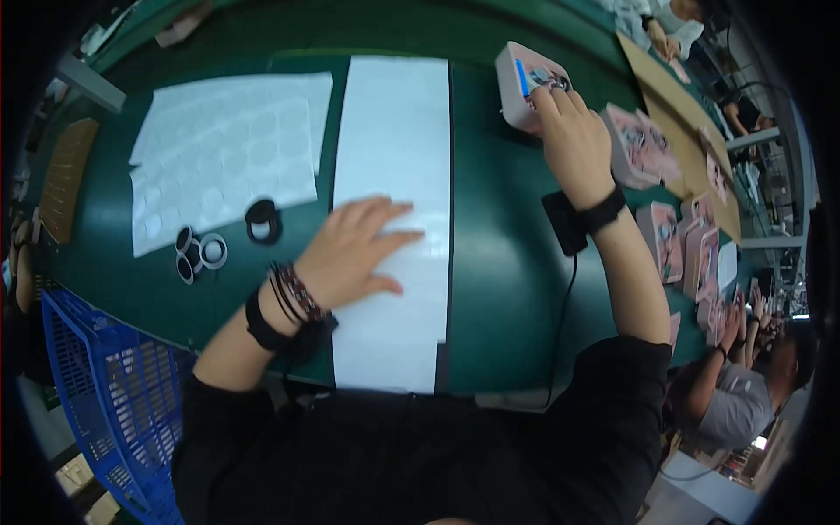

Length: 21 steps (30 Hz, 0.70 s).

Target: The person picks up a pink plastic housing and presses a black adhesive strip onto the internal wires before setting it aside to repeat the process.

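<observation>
My left hand [348, 251] hovers over or rests on a long white strip [394, 131] on the green table, its fingers spread and nothing in them. At the far right, my right hand [573, 140] reaches into a pink open box [516, 96] that holds small parts and a blue strip [523, 79]. Its fingers are bent down together among those parts, and what they grip is hidden. Left of the white strip lie white sheets of round stickers [227, 157]. Close to them sit a black ring-shaped roll [262, 222] and a cluster of black-and-white round pieces [199, 252].
More pink boxes [634, 149] line the right side, beside a brown board [674, 114]. A black cabled device [564, 223] lies under my right wrist. At lower left stands a blue plastic crate [114, 385]. Co-workers [744, 394] sit along the right.
</observation>
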Motion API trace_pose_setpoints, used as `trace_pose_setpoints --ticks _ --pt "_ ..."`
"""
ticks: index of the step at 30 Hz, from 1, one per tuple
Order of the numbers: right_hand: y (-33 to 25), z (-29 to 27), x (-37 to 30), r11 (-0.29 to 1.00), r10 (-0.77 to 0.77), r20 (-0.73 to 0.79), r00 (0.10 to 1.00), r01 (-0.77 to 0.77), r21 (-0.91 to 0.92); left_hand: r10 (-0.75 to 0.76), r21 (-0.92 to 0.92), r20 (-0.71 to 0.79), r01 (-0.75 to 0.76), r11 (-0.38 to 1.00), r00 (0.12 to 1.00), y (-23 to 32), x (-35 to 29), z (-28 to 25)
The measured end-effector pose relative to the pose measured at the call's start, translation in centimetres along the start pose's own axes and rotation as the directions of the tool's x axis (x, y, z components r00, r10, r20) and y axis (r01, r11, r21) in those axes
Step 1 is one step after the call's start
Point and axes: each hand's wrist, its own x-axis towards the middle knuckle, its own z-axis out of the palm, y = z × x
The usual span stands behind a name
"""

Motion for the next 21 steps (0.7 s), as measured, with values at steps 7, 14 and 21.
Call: trace_pose_setpoints --ticks 7,14,21 --pt "-8.2 -7.4 -11.3 0.996 -0.078 0.056 0.995 0.076 0.041 0.154 0.137 -0.050 -0.146 0.980 0.987 2.4 -0.5 -1.0" --pt "-16.4 -9.6 -18.3 0.771 -0.055 0.227 0.972 -0.103 0.628 0.247 0.039 0.123 -0.254 0.966 0.961 8.0 -4.0 -0.2" --pt "-15.5 -7.7 -17.3 0.696 -0.032 0.273 0.961 -0.174 0.696 0.264 0.132 0.094 -0.274 0.953 0.960 7.5 -4.5 0.7"
